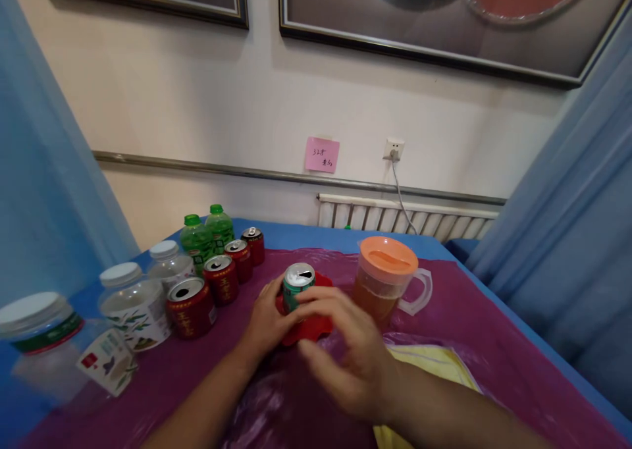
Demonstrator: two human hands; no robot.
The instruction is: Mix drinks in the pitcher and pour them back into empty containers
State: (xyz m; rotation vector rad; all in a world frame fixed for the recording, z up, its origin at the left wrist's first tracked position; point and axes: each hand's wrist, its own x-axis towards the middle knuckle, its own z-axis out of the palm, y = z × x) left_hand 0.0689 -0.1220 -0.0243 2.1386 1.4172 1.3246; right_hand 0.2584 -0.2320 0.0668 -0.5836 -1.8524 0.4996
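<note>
A green can (292, 287) with an opened silver top stands upright on a red scalloped dish (310, 331) in the middle of the table. My left hand (266, 318) is at the can's left side, its fingers partly hidden behind the can and the dish's edge. In front and to the right is my right hand (348, 350), thumb and fingers apart and curved, with nothing between them; its fingertips overlap the can's lower part in view. Just right of the can stands a clear pitcher (378, 294) of brownish liquid with an orange lid.
Several red cans (191, 314) stand in a row on the left, beside clear jars with white lids (135, 307) and two green bottles (196, 241). A yellow cloth (434, 363) lies at the right on the purple plastic sheet (486, 330).
</note>
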